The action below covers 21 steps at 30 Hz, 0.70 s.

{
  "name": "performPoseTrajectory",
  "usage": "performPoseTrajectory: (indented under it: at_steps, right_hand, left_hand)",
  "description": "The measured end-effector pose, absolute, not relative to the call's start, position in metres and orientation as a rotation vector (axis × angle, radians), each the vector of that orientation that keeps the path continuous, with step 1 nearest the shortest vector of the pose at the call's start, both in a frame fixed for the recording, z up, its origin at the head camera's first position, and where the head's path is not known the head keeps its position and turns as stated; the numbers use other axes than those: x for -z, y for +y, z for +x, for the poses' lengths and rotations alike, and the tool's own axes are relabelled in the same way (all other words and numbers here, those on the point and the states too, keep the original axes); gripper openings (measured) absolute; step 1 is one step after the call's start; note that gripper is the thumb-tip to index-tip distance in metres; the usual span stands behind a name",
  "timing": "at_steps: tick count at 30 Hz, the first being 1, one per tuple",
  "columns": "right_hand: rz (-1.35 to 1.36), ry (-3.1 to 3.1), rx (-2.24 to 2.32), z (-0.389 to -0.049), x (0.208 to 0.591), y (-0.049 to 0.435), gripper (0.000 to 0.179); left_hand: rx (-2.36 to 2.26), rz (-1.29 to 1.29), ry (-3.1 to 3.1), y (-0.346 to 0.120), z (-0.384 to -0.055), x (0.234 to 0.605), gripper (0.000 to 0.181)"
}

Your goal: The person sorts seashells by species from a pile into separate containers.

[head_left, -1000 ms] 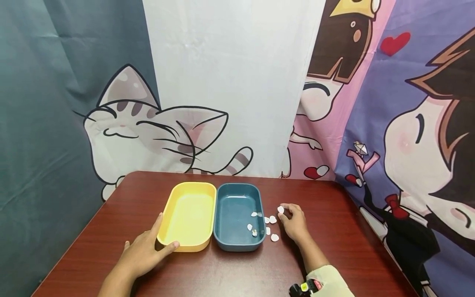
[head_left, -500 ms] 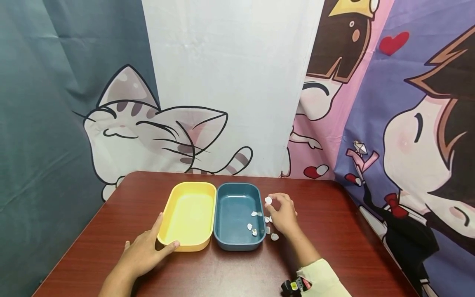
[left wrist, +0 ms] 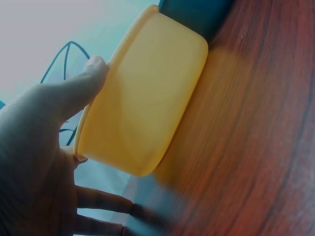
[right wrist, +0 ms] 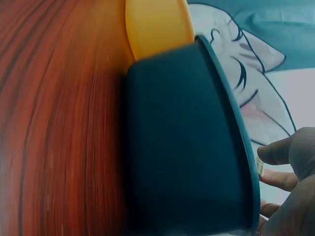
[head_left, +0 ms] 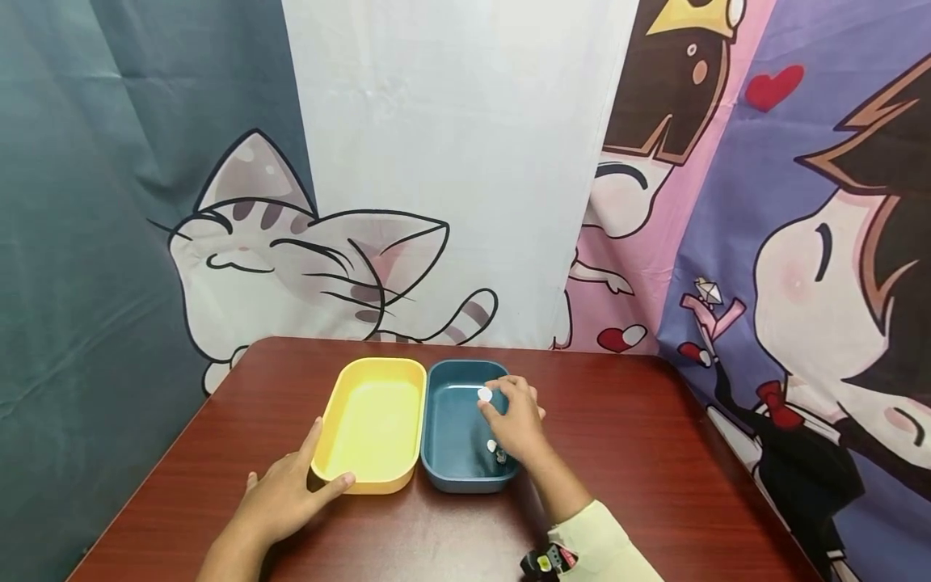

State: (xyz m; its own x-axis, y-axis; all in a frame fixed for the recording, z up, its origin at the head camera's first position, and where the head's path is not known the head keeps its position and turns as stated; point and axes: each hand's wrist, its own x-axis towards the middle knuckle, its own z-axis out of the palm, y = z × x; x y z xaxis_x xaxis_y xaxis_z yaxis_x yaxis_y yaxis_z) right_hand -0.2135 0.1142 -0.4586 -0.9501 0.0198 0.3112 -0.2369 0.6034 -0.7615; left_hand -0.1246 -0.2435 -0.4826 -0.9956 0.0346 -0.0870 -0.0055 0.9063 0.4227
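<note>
We see the right hand (head_left: 518, 420) pinching a small white flattish piece (head_left: 485, 394) between its thumb and fingers. It holds this piece above the deep rectangular blue tray with rounded corners (head_left: 449, 436), toward the tray's far end; the right wrist view shows us the pinch just higher than the rim. Inside the blue tray, near its right wall, we make out a white piece (head_left: 491, 445) and, just beside it, a shinier whitish piece (head_left: 500, 457); the right hand covers part of that side, so we cannot tell the full count.

Our left hand (head_left: 287, 489) is spread wide, its thumb and index finger touching the near left corner of the yellow rectangular plastic tray (head_left: 371, 428), while its other fingers reach down beside it. The yellow tray stands directly left of the blue one, both upright on the glossy reddish-brown wooden counter (head_left: 414, 537). Behind them hangs a printed cloth with a cartoon cat (head_left: 320, 267).
</note>
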Motion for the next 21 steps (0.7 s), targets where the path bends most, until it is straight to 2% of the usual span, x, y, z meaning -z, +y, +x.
performPoseTrajectory:
  at_steps: [21]
  right_hand:
    - [0.481,-2.655,-1.395,-0.189,0.453,0.007,0.022]
  left_hand:
    - [-0.655,0.033,2.971,-0.244,-0.125,0.481,0.119]
